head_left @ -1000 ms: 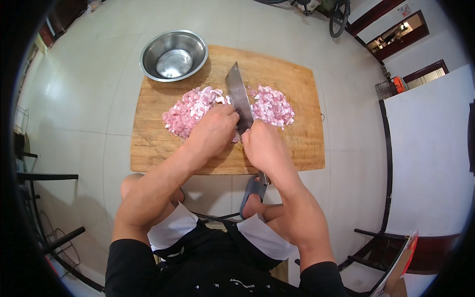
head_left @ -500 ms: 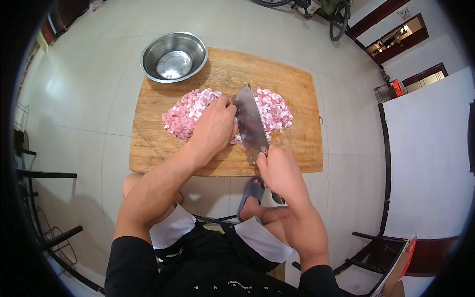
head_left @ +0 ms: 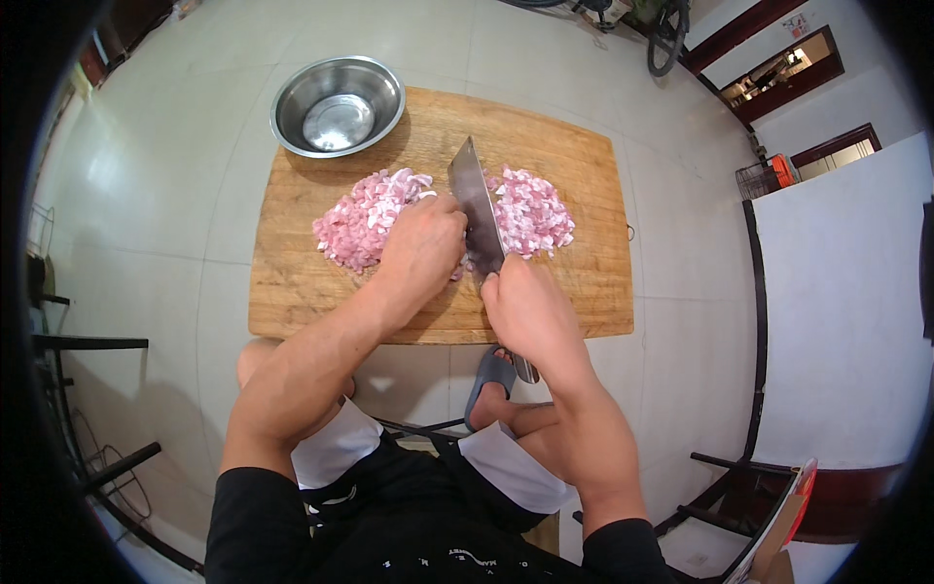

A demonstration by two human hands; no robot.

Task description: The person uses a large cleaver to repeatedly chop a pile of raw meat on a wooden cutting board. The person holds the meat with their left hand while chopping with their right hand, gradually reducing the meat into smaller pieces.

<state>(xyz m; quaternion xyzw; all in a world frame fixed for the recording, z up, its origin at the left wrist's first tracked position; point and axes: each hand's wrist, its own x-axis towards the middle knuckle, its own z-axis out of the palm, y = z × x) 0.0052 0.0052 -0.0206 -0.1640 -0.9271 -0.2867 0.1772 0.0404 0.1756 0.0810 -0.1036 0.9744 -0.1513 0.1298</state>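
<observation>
My right hand (head_left: 530, 307) is wrapped round the handle of a broad cleaver (head_left: 477, 209), its blade pointing away from me over a wooden chopping board (head_left: 341, 316). Close against the blade's left side, the curled fingers of my left hand (head_left: 425, 243) press down on meat at the edge of the left heap; the fingertips are hidden. That heap of diced pink and white meat (head_left: 358, 226) lies left of my left hand. A second heap of diced meat (head_left: 533, 214), finer and whiter, sits right of the blade. Small bits lie just below my left fingers.
A metal bowl (head_left: 339, 109) with nothing in it stands over the board's far left corner. Below the near edge are my knees and a grey slipper (head_left: 491, 384). Dark chair parts (head_left: 92, 343) are at left, a white-topped table (head_left: 842, 321) at right, a bicycle (head_left: 666, 39) far off.
The cleaver has slid away from me and slightly left, with my right hand moving along with it. My left hand stays nearly in place. The view has shifted slightly.
</observation>
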